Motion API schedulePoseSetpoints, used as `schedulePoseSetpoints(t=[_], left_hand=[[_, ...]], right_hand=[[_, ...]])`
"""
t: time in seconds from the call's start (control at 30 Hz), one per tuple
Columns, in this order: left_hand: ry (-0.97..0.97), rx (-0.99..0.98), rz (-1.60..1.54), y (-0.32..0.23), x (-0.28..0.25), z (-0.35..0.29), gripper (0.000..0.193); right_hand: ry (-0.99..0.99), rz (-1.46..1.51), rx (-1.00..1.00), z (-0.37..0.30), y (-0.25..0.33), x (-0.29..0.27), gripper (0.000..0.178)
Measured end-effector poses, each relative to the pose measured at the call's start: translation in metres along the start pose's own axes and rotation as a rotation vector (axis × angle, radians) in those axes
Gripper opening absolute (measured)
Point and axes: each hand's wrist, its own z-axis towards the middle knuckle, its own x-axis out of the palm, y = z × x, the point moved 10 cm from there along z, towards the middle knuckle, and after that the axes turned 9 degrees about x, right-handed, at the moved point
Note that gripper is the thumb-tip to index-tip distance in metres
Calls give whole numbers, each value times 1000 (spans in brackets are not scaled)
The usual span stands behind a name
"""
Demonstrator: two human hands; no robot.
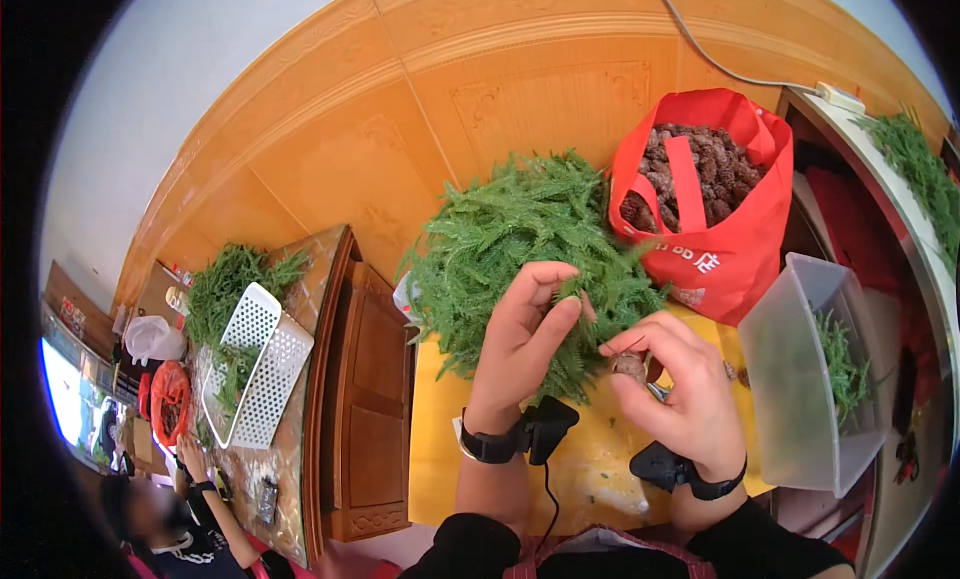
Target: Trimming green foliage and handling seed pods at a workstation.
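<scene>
My left hand (522,341) is raised in front of a big heap of green artificial pine sprigs (520,229). Its thumb and fingers close on the end of one sprig (572,291). Beside it, my right hand (685,379) grips a small brown pine cone (628,366) between thumb and fingers. A bit of metal shows under that palm, too covered to name. Both hands are over the yellow tabletop (440,419), close together but apart.
Behind my right hand stands a red bag (715,264) full of pine cones (710,169). A translucent bin (790,399) with a few sprigs is at the right. To the left, a person (175,519) works at a wooden table (290,479) holding a white perforated basket (285,374).
</scene>
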Motion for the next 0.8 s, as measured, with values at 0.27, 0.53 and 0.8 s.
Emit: schedulePoseSetpoints(t=[0.27, 0.53, 0.8], left_hand=[[-69, 98, 263, -4, -17, 3, 20], [-51, 12, 257, -4, -12, 0, 19], [-79, 205, 408, -18, -14, -4, 19]], right_hand=[[-113, -62, -84, 7, 1, 3, 42], [-191, -84, -102, 6, 2, -6, 40], [-173, -201, -117, 3, 10, -3, 40]])
